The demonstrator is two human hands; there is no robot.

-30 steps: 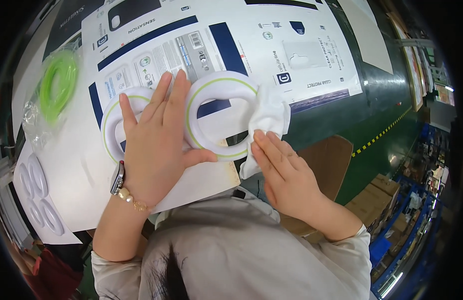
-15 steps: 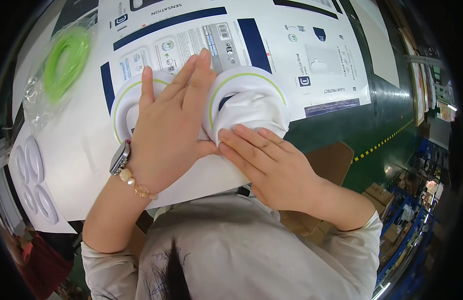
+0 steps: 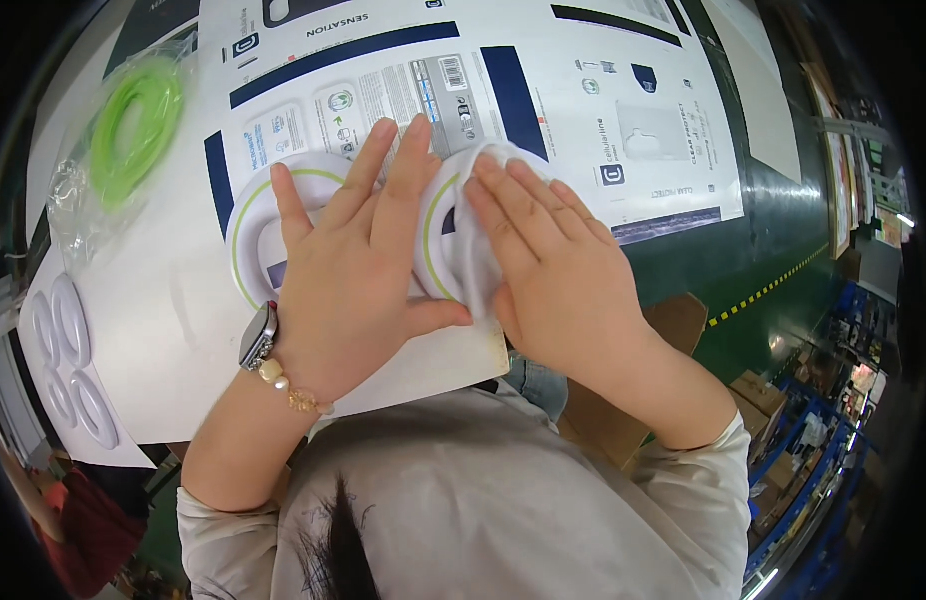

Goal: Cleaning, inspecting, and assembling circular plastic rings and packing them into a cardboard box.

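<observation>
In the head view, the right hand (image 3: 568, 265) has shifted from the near edge of the right-hand white ring (image 3: 431, 235) toward its far right side, bringing the white cloth (image 3: 478, 255) along, so another stretch is now covered. Its fingers lie flat on the cloth, unclenched; the left hand (image 3: 348, 255) is spread over that ring and the left-hand ring (image 3: 241, 240). Both lie flat, partly over a printed packaging sheet (image 3: 511, 95), their long axis running left to right; neither points anywhere.
</observation>
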